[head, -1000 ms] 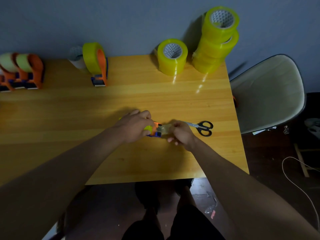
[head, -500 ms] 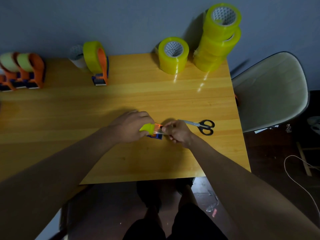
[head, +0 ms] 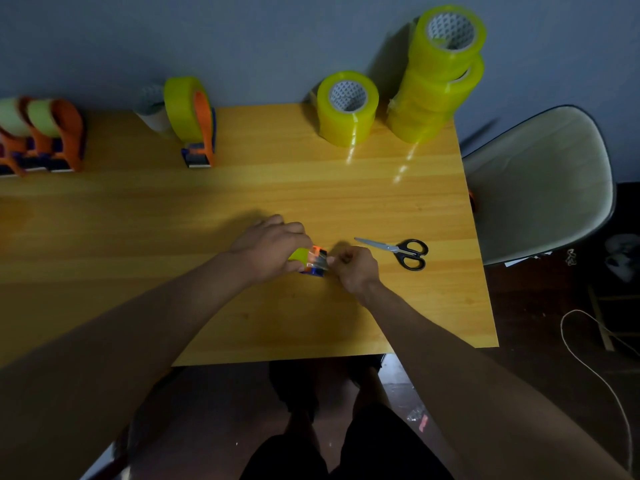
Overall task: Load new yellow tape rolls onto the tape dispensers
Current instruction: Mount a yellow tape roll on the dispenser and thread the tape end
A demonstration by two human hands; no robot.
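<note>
Desk (head: 381, 202): spare yellow tape rolls (head: 440, 74) stacked at far right edge, one single roll (head: 347, 110) beside them. Loaded dispenser (head: 194, 119) at far edge, well apart. My left hand (head: 273, 247) grips the tape dispenser (head: 313, 261) mid-desk; right hand (head: 353, 268) pinches its tape end. Scissors (head: 403, 252) just right.

A plain home workroom: a wooden table (head: 242, 188) against a blue-grey wall, one shell chair (head: 540, 181) beside it.
</note>
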